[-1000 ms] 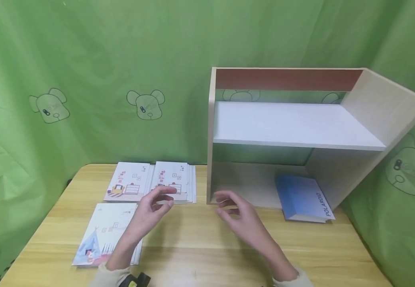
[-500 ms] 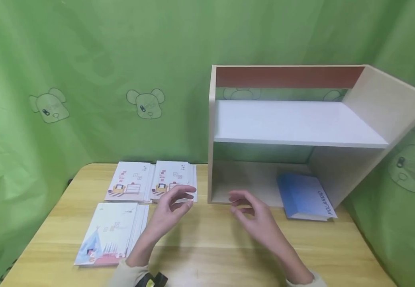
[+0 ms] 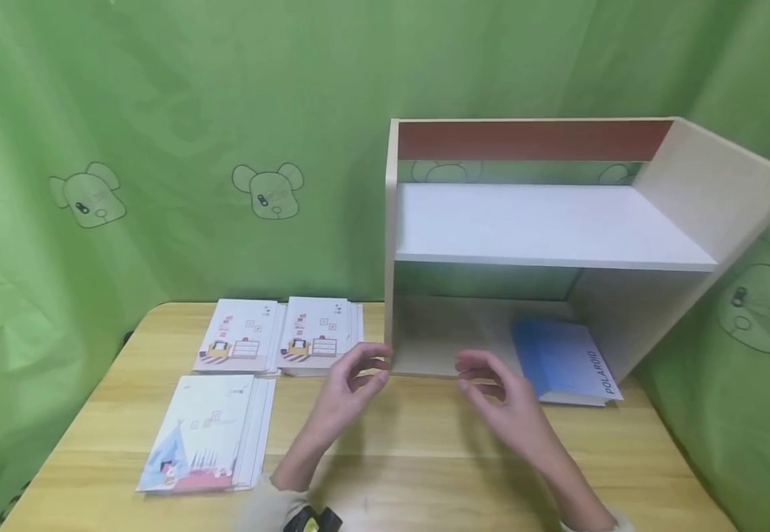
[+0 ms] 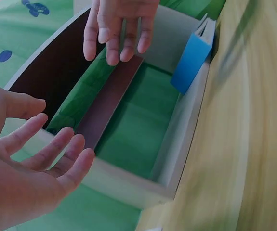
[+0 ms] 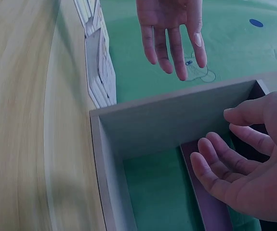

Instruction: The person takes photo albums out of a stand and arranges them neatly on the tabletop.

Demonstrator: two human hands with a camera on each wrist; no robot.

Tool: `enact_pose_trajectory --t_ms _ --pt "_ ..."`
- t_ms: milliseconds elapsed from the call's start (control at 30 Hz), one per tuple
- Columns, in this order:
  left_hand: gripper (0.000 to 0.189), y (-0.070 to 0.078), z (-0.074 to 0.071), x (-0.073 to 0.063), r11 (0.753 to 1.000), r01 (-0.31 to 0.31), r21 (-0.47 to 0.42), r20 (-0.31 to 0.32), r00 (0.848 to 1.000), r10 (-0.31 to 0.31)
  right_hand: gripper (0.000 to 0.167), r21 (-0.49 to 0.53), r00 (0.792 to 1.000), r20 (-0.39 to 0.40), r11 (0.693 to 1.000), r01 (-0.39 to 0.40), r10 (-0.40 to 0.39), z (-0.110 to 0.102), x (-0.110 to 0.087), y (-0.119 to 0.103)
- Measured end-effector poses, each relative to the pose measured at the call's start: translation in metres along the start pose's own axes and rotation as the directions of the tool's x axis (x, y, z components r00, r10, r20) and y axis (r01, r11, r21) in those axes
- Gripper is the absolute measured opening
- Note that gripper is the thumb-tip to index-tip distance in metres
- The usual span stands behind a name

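My left hand (image 3: 348, 395) hovers over the table in front of the left side panel of a small two-tier bookshelf (image 3: 544, 229). Its fingers are loosely bent, with nothing between them and the thumb. My right hand (image 3: 510, 408), likewise relaxed and holding nothing, hovers in front of the lower compartment. Nearest to it is a thick blue book (image 3: 561, 362) marked POLAROID, lying on the shelf's bottom board and jutting past its front edge. In the left wrist view the blue book (image 4: 192, 62) shows beyond the fingers. Both palms face each other, well apart.
Left of the shelf, two stacks of white picture books, a left stack (image 3: 239, 336) and a right stack (image 3: 318, 332), lie along the table's back edge. A third stack (image 3: 202, 436) with a tent cover lies nearer. Green curtain (image 3: 179, 111) hangs behind the wooden table (image 3: 425, 473).
Both hands have moved to the right together, keeping their loose bend; the left has gone from over the books to the shelf's left panel. The books and shelf stay in place.
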State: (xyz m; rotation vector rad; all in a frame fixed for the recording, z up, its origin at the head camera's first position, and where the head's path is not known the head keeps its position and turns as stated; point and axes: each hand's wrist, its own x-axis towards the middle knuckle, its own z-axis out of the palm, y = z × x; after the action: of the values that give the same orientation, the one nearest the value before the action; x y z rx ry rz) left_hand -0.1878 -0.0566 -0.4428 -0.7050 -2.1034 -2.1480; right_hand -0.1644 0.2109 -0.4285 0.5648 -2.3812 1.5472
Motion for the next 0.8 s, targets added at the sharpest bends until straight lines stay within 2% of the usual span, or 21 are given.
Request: enact_pose_trajectory --t_ms 333,600,800 --pt "0.035 -0.010 0.024 0.009 1.000 0.018 -0.005 -0.014 1.000 -0.018 0.036 -0.046 0.999 -0.047 0.999 -0.027 0.025 -0.020 -0.004 0.007" --pt "0.036 -0.017 0.048 0.016 0.999 0.017 -0.036 -0.025 1.000 -0.018 0.035 -0.089 0.996 -0.084 0.996 -0.018 0.010 -0.037 -0.008 0.008" --pt "0.036 -0.019 0.064 0.022 0.997 0.037 -0.061 -0.034 0.999 -0.039 0.037 -0.153 0.993 -0.113 0.987 -0.053 0.036 -0.054 -0.014 0.011"
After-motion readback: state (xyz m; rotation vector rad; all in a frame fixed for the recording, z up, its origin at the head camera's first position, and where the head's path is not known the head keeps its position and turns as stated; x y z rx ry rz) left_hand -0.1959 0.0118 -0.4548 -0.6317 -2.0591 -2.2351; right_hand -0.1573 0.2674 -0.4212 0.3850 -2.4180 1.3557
